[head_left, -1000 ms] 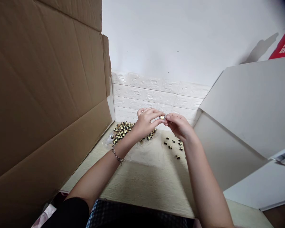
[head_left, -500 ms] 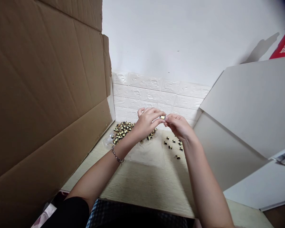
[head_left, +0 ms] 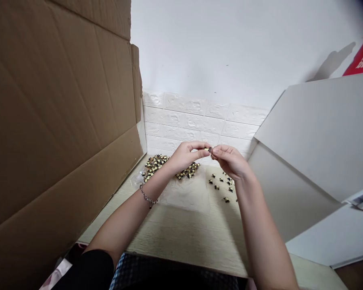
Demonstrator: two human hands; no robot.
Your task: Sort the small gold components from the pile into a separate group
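Note:
Between my left hand point(head_left: 184, 157) and my right hand point(head_left: 230, 162), fingertips pinch a tiny yellow-and-black electronic component point(head_left: 208, 149), possibly a miniature transformer. The fingers hide most of it. A heap of similar components point(head_left: 155, 166) lies beyond my left wrist, and a smaller cluster point(head_left: 188, 172) sits just below my left hand. Several loose ones point(head_left: 220, 183) are spread below my right hand. A chain bracelet point(head_left: 147, 196) circles my left wrist.
A clear plastic sheet point(head_left: 184, 195) lies under the parts on a pale wood-grain table point(head_left: 181, 233). Brown cardboard point(head_left: 60, 121) stands at left, a grey-white board point(head_left: 302, 161) at right, and a white brick-pattern wall point(head_left: 193, 121) ahead.
My hands have turned the component, so its yellow side is now mostly hidden. My left fingers have lowered and closed in, uncovering more of the small cluster below.

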